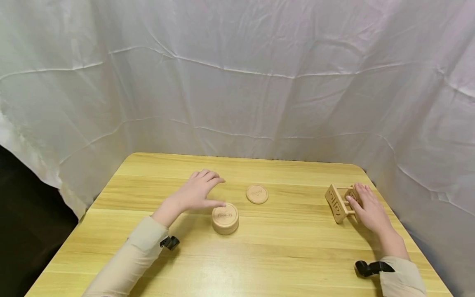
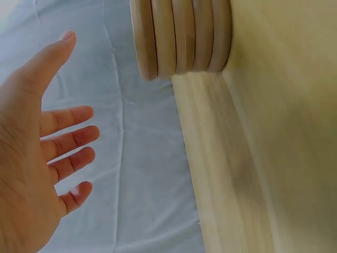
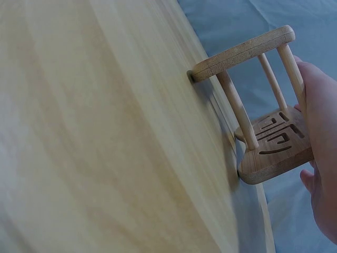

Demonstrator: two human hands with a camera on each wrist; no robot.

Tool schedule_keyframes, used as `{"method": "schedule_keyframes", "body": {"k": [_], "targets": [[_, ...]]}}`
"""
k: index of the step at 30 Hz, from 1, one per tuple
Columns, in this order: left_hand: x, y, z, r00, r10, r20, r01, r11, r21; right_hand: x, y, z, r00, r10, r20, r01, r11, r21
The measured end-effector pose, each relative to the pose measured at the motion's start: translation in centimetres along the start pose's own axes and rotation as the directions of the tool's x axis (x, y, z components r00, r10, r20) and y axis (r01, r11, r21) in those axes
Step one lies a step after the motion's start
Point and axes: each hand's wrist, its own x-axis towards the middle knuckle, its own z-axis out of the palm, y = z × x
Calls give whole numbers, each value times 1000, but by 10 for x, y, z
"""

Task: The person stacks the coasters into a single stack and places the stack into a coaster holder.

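Note:
A stack of several round wooden coasters (image 1: pixel 225 218) stands on the table, its top one bearing printed lettering. My left hand (image 1: pixel 200 192) hovers beside and above this stack, fingers spread; the left wrist view shows a gap between the hand and the coasters (image 2: pixel 181 37). One single coaster (image 1: pixel 257 194) lies flat behind the stack, to its right. On the right side, my right hand (image 1: pixel 372 210) holds a wooden coaster holder (image 1: pixel 337 204) by its right end panel, thumb near the rods. Cut-out patterns mark the holder's panels (image 3: pixel 276 139); some of my right fingers are hidden behind it.
The wooden table (image 1: pixel 282 255) has rounded far corners. A pale cloth curtain (image 1: pixel 237 99) hangs behind it and along both sides. Black wrist-camera mounts sit on both sleeves. The holder is close to the table's right edge.

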Motion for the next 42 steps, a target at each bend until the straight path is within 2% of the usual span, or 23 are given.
{"method": "schedule_keyframes", "body": {"k": [8,17,23,28,35,42], "targets": [[26,-10,2,999,42,-25,-42,999,18,0,0,0,1000,-2,-1,2,1000,-3],[54,-20,7,993,115,12,-115,991,68,-2,-2,0,1000,-3,-8,3,1000,2],[70,-21,12,985,165,40,-168,981,98,-4,-2,1,1000,-2,-15,2,1000,-1],[84,-23,22,971,217,102,-229,963,140,-5,-1,-1,1000,3,-16,-3,1000,-5],[102,-22,43,935,311,168,-341,919,198,-7,0,0,1000,-3,-18,3,1000,-9],[112,-14,59,915,304,265,-358,915,184,-6,0,2,1000,3,-22,-3,1000,-16]]}}
